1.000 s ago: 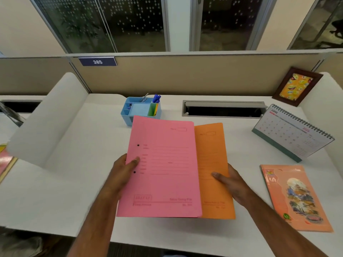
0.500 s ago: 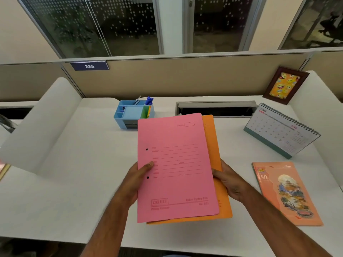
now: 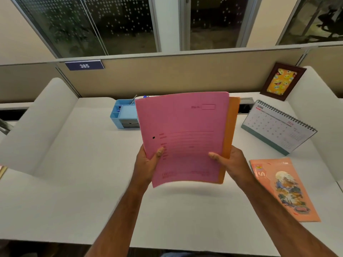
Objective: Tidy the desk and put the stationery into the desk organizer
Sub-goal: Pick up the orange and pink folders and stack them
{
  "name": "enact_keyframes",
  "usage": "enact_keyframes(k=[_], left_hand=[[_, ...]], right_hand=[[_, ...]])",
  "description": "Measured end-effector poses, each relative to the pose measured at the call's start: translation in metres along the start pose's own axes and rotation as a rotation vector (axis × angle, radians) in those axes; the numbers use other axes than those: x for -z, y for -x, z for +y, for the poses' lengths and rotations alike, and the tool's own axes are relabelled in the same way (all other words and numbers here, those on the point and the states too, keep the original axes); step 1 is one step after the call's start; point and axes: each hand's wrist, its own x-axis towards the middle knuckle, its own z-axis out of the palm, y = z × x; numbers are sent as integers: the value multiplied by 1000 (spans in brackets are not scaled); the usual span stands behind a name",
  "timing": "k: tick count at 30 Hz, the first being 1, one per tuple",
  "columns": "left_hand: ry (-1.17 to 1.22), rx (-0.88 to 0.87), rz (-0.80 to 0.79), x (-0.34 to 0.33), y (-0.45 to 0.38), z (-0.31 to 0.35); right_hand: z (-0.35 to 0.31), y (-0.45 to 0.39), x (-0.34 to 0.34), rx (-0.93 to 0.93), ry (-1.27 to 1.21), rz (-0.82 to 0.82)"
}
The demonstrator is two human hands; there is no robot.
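Head view: left hand (image 3: 148, 164) and right hand (image 3: 232, 162) each closed on a side edge of pink folder (image 3: 181, 138), orange folder (image 3: 231, 127) stacked behind it, both lifted off desk (image 3: 83, 182). Desk organizer (image 3: 123, 115) sits beyond left hand. Step looks like squaring the folders; next needs a spot to set them.

The pink folder (image 3: 182, 138) and orange folder (image 3: 229, 134), earlier fanned apart, are now stacked. They are raised off the desk (image 3: 74, 191), hiding part of the organizer (image 3: 123, 115).
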Motion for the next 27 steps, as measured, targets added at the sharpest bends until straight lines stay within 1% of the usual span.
enact_keyframes(k=[6,10,14,19,24,27], left_hand=[[-87,-107,7,-17,2,-2],[-104,-116,34,-23,9,-8],[-81,-130,84,-23,8,-10],[-83,-151,71,-24,5,-12],[-153,-67,5,-23,5,-34],[-227,-20,-36,-19,4,-52]], right_hand=[[10,2,8,46,35,100],[12,9,0,89,20,84],[11,10,0,103,44,118],[16,9,2,160,60,159],[44,8,1,89,111,147],[52,6,1,91,130,120]])
